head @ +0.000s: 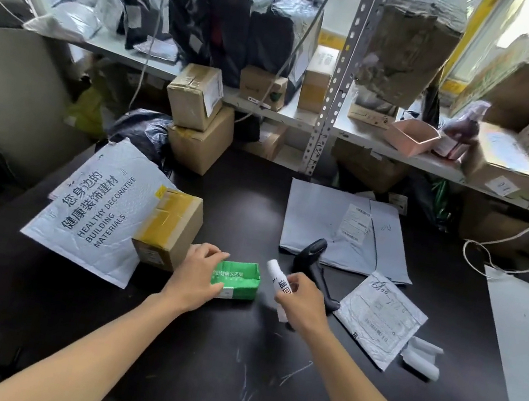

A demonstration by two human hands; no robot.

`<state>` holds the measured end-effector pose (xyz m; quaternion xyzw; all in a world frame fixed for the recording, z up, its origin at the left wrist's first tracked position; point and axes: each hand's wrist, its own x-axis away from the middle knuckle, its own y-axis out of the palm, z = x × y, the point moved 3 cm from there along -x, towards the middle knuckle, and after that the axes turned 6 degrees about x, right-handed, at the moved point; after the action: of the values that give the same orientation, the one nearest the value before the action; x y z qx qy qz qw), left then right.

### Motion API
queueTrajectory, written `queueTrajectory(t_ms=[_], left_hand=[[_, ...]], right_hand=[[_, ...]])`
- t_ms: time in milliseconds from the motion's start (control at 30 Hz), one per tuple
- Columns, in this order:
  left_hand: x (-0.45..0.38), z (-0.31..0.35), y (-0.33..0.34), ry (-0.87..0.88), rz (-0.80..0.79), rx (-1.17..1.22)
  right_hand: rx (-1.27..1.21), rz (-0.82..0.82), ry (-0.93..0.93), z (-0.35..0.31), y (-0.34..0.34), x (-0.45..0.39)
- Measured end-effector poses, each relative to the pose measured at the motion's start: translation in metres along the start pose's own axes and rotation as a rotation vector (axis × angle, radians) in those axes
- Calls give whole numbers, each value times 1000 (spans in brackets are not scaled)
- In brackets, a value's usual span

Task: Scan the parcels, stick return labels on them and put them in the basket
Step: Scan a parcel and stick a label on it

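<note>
A small green parcel [238, 278] lies on the black table [195, 362] in front of me. My left hand [197, 274] grips its left end, fingers curled over the top. Just to the right, my right hand [300, 301] holds a white strip of return labels [279, 280] with black print, curling up out of my fingers. A black handheld scanner [312, 260] lies behind my right hand on the table, partly hidden by it.
A taped cardboard box [170, 227] sits on a large white mailer [95, 208] at the left. Grey mailers [338, 226] and a small labelled mailer [381, 317] lie at the right, with loose label backings [422, 357]. Behind stand metal shelves [338, 73] crowded with parcels and a pink tray [411, 137].
</note>
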<state>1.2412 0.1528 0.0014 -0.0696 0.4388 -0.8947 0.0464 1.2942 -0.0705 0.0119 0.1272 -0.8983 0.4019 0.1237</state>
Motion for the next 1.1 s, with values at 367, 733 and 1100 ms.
queueTrajectory(t_ms=[367,733,1100], left_hand=[[0,65,4,-346,-56,1195],[4,52,-16,-282,-73,1586],[15,64,-27,132,222,454]], right_hand=[[-395,-52,-162,-36,2,11],[-557,-117,-101,-43,-6,20],[-669,-148,-109,-48,-13,28]])
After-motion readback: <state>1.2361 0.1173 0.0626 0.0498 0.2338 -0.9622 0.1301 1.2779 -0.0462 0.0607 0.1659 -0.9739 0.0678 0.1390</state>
